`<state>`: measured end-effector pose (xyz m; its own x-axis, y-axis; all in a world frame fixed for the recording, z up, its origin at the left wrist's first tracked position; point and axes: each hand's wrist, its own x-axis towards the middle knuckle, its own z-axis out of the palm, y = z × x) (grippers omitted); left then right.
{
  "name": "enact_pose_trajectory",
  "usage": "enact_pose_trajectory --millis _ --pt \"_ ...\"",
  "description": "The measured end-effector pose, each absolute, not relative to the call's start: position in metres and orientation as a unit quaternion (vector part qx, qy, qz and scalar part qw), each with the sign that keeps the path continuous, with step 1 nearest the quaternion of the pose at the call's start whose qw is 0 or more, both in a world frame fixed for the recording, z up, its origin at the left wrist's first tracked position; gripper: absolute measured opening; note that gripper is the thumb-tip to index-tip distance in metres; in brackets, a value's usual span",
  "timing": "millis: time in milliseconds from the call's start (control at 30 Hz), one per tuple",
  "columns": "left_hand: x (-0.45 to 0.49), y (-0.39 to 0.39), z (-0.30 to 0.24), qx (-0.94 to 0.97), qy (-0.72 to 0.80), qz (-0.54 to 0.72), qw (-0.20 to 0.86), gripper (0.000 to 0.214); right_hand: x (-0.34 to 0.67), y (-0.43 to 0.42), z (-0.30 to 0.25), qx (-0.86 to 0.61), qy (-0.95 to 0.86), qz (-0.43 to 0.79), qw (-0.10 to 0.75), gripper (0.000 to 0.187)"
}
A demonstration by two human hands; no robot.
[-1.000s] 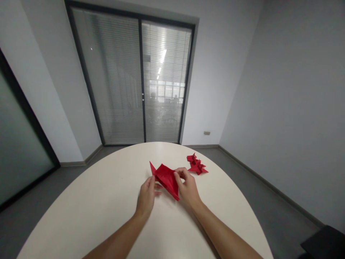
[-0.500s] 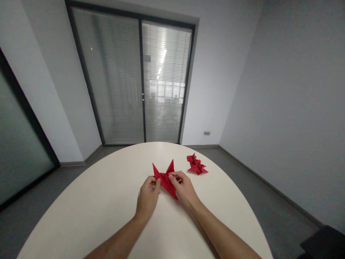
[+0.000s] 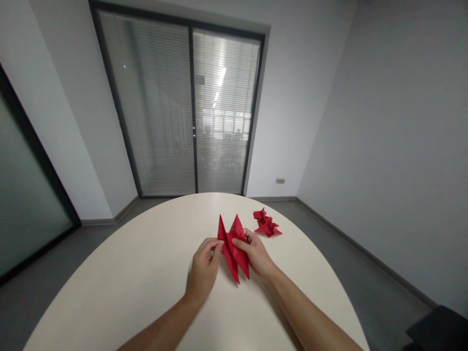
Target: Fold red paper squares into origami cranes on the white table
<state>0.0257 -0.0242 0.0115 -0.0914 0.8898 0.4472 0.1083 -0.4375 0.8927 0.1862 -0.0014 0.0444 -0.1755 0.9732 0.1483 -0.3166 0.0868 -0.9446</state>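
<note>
Red paper (image 3: 231, 253) in right hand (image 3: 259, 256)

Cream tabletop (image 3: 146, 273) with a curved edge, cluster of folded red paper pieces (image 3: 267, 226) on it, near the far right rim, with pointed tips

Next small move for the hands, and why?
I'd probably have the left hand fold its side of the red paper toward the right: it is at that edge, the right hand grips the other side, thumb in front, and the upper points stand apart.
</note>
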Motion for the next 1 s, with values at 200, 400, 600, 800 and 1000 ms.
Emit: enact_pose_trajectory --millis 200,400,600,800,1000 --pt "0.026 -0.023 0.011 0.590 0.436 0.609 0.301 0.019 0.189 -0.007 0.053 -0.316 -0.477 0.645 0.506 0.034" --pt "0.025 -0.025 0.011 0.585 0.438 0.631 0.261 0.013 0.194 -0.009 0.058 -0.298 -0.470 0.692 0.460 0.037" --pt "0.026 -0.026 0.005 0.587 0.409 0.658 0.235 0.009 0.198 -0.009 0.060 -0.300 -0.447 0.701 0.468 0.039" --pt "0.026 -0.021 0.000 0.544 0.417 0.681 0.259 0.007 0.200 -0.005 0.055 -0.280 -0.465 0.683 0.489 0.029" --pt "0.030 -0.028 0.004 0.489 0.379 0.713 0.329 0.029 0.196 0.000 0.050 -0.307 -0.424 0.647 0.555 0.032"
